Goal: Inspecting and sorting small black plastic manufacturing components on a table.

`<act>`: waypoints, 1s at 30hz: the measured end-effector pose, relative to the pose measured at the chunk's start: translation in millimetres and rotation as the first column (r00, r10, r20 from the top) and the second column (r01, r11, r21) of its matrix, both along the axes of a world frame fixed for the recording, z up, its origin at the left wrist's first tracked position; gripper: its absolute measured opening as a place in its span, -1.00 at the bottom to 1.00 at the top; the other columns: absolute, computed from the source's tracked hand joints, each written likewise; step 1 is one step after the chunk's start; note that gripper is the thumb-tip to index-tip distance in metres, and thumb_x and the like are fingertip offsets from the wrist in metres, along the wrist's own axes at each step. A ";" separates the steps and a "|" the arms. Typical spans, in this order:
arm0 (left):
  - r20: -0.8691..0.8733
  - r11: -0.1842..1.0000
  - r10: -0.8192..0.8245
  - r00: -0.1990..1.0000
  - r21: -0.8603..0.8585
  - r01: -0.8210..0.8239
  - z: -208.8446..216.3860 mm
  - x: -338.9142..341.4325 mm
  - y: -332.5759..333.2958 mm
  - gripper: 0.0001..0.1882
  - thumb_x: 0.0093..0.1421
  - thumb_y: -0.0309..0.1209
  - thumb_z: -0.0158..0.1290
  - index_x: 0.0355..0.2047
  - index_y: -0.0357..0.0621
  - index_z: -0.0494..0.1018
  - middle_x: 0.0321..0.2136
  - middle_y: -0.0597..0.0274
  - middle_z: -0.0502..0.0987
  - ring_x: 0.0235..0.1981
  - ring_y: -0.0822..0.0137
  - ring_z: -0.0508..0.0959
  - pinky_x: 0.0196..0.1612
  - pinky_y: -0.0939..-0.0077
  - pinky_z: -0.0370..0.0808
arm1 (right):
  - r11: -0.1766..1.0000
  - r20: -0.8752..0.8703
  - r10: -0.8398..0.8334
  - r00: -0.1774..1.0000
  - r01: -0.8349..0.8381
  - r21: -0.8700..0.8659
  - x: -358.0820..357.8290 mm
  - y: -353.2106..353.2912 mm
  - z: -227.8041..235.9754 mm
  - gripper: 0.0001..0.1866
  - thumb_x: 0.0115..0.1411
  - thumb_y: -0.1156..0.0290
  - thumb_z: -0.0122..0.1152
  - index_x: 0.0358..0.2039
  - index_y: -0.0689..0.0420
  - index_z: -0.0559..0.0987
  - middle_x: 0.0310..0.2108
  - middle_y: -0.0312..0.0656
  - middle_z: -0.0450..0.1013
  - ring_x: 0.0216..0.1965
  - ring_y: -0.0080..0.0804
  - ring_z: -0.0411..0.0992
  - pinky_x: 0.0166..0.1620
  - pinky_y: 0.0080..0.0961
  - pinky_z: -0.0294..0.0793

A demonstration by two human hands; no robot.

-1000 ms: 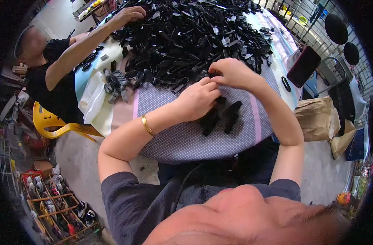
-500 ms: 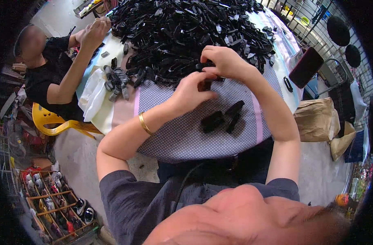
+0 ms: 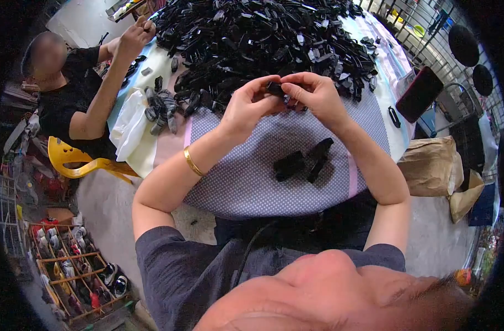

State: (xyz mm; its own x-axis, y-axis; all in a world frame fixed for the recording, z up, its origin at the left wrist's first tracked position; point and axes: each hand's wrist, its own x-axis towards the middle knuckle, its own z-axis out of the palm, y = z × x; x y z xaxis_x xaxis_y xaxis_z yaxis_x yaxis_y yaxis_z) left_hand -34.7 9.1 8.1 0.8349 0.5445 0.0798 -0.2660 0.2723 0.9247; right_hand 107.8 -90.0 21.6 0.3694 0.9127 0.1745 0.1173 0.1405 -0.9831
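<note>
A person's two bare hands meet above a round-edged table (image 3: 235, 193) covered with dotted grey cloth, between its near edge and a large heap of glossy black pieces (image 3: 252, 44) that covers much of the far side. The left hand (image 3: 246, 110) and right hand (image 3: 321, 99) are closed, thumbs and fingers pinching one small black piece (image 3: 274, 87) between them. It sits at the fingertips, held clear of the cloth; what shows just beneath it is too small to tell. As far as can be judged, little is done and most is left: only a small black cluster (image 3: 290, 166) lies apart, toward the near edge, while the heap is large. Grey pieces (image 3: 161, 113) lie in a bunch toward the left edge, beside a crumpled white bag (image 3: 130, 127). At the far left, a co-worker's hands (image 3: 136, 38) are raised near the table's edge.
</note>
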 end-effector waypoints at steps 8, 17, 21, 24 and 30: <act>-0.075 0.963 0.124 0.989 0.251 -0.102 -3.1 -1.5 3.3 -0.72 0.11 -0.61 -0.03 -0.13 -0.36 0.39 -0.36 0.20 0.49 -0.39 0.44 0.51 -0.26 0.58 0.51 | 1.000 -0.155 -0.026 0.988 0.028 0.014 -3.9 0.4 -8.2 -0.79 0.13 0.38 0.13 -0.30 0.27 0.54 -0.54 -0.27 0.46 -0.62 -0.63 0.40 -0.57 -0.73 0.40; -0.045 0.969 0.158 0.986 0.200 -0.146 -1.9 -1.4 0.9 -0.70 0.08 -0.61 0.02 -0.13 -0.34 0.42 -0.36 0.23 0.52 -0.39 0.50 0.49 -0.29 0.64 0.49 | 0.993 -0.011 -0.043 0.999 0.044 0.113 -7.8 -2.9 -9.6 -0.83 0.16 0.40 0.09 -0.29 0.23 0.50 -0.53 -0.30 0.45 -0.62 -0.64 0.41 -0.59 -0.74 0.41; -0.034 0.974 0.140 0.990 0.185 -0.131 -0.2 -2.0 2.9 -0.70 0.08 -0.59 0.03 -0.13 -0.33 0.42 -0.36 0.22 0.53 -0.39 0.49 0.51 -0.27 0.63 0.50 | 0.993 0.010 -0.058 0.998 0.057 0.103 -12.6 -4.3 -7.9 -0.83 0.17 0.41 0.07 -0.29 0.23 0.50 -0.55 -0.31 0.44 -0.63 -0.65 0.40 -0.59 -0.75 0.40; -0.009 0.980 0.126 0.992 0.158 -0.123 -3.3 -0.8 2.9 -0.70 0.09 -0.58 0.03 -0.12 -0.32 0.42 -0.34 0.22 0.53 -0.36 0.50 0.50 -0.24 0.63 0.49 | 0.993 0.034 -0.094 0.995 0.091 0.069 -13.2 -3.0 -10.1 -0.84 0.15 0.43 0.09 -0.31 0.25 0.49 -0.51 -0.28 0.43 -0.61 -0.65 0.40 -0.59 -0.77 0.39; -0.009 0.995 0.078 0.997 0.063 -0.077 -1.0 -1.6 5.9 -0.68 0.18 -0.48 -0.05 -0.05 -0.29 0.35 -0.22 0.18 0.49 -0.24 0.46 0.49 -0.14 0.63 0.45 | 0.899 0.373 -0.336 0.865 0.177 0.401 -18.1 0.6 -16.7 -0.80 0.09 0.42 0.18 -0.32 0.27 0.47 -0.42 -0.25 0.41 -0.54 -0.65 0.40 -0.53 -0.78 0.37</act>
State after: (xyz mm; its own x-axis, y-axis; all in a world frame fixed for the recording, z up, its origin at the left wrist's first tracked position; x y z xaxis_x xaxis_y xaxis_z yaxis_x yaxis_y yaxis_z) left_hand -36.3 15.1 7.1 0.7916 0.6016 0.1069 -0.2737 0.1928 0.9423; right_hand 89.7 -89.4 4.8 0.3987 0.6472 0.6497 0.5882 0.3630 -0.7227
